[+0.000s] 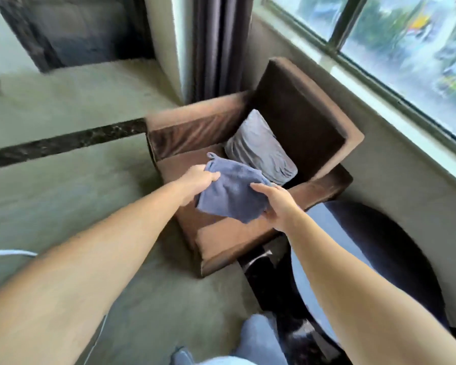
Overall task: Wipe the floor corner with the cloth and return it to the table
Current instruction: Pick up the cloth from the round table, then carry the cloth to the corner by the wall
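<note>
From the head camera, both bare arms reach forward and down over a brown armchair (250, 233). Between the two hands hangs a blue-grey cloth (231, 192), folded or bunched into a rough slab and held in the air above the front of the chair's seat cushion, not resting on it.

The left hand (199, 184) is closed on the cloth's upper left edge, the thumb lying across the top of the fabric and the fingers hidden beneath it. A small corner of the cloth sticks up just past this hand. The right hand (277, 204) grips the cloth's right side, fingers stretched along the top surface and the thumb apparently tucked under the lower edge, though motion blur makes the exact pinch hard to read.

A grey cushion (261, 151) leans against the back of the armchair, just beyond the cloth. The armchair stands on a pale floor (63, 196) crossed by a dark marble strip (63, 144). Behind the chair hangs a dark curtain (219, 46), and to the right runs a window (406, 46) above a pale sill.

To the right of the chair, under the right forearm, sits a round dark surface (395, 262) with a glossy top that reflects light. At the bottom edge the person's legs in light blue-grey trousers (258, 341) show.
</note>
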The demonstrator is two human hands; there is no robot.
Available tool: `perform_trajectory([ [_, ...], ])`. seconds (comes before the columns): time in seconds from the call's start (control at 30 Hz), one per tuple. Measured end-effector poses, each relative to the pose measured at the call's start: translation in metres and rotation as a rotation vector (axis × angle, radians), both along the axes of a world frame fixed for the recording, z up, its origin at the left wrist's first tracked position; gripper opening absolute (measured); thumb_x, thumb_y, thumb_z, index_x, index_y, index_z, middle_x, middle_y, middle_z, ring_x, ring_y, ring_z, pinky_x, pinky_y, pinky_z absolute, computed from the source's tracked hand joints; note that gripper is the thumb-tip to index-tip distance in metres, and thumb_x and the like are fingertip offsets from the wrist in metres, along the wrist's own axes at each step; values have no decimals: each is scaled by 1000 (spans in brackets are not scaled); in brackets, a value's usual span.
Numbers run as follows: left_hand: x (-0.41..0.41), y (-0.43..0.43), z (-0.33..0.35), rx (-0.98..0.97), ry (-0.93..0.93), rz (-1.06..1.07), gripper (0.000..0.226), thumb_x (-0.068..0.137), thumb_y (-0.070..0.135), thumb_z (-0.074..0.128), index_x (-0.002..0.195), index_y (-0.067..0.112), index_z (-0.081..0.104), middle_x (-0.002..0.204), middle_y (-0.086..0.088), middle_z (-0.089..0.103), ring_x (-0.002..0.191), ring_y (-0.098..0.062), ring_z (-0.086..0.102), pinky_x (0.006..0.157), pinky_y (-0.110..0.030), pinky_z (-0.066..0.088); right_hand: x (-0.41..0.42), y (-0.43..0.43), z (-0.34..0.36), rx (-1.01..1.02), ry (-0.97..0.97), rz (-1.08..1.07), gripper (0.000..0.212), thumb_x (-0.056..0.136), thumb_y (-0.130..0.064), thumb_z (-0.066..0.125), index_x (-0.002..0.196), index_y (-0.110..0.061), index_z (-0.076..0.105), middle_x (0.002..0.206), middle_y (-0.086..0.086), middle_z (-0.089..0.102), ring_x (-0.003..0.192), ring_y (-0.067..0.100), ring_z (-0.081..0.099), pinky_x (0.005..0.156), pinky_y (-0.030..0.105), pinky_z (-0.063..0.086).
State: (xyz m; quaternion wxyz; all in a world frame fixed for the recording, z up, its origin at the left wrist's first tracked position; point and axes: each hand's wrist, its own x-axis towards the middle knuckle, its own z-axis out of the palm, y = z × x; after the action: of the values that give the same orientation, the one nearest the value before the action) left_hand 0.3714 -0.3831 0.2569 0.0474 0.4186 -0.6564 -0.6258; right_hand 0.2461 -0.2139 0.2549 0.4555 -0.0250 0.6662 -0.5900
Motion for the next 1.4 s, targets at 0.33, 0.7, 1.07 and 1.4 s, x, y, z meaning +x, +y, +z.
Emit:
perform_trajectory([
  [0.33,177,-181,78,-100,187,516,16,96,25,55,109,19,62,111,-4,66,103,-22,61,89,-32,46,136,-243,82,-264,-3,258,33,77,-11,76,110,-12,71,107,12,76,97,28,73,77,42,60],
  [0.7,168,-371,27,60,194,585,8,99,30,52,97,26,58,99,8,64,86,-7,59,67,-24,45,126,-454,37,-112,-29,216,25,84,-25,74,105,-12,71,104,10,76,97,29,72,85,51,58],
  [1.07,118,-612,-6,76,138,467,11,98,32,54,103,25,60,121,-3,64,110,-20,59,96,-34,46,85,-676,9,62,26,119,12,90,-28,67,96,-17,65,103,9,69,95,29,66,78,44,59],
  [1.4,44,-848,-31,129,38,170,20,99,32,49,115,26,60,130,-7,63,121,-26,57,109,-45,42,56,-874,-10,163,174,-172,12,92,-25,63,82,-19,63,84,1,67,81,20,64,60,27,49],
])
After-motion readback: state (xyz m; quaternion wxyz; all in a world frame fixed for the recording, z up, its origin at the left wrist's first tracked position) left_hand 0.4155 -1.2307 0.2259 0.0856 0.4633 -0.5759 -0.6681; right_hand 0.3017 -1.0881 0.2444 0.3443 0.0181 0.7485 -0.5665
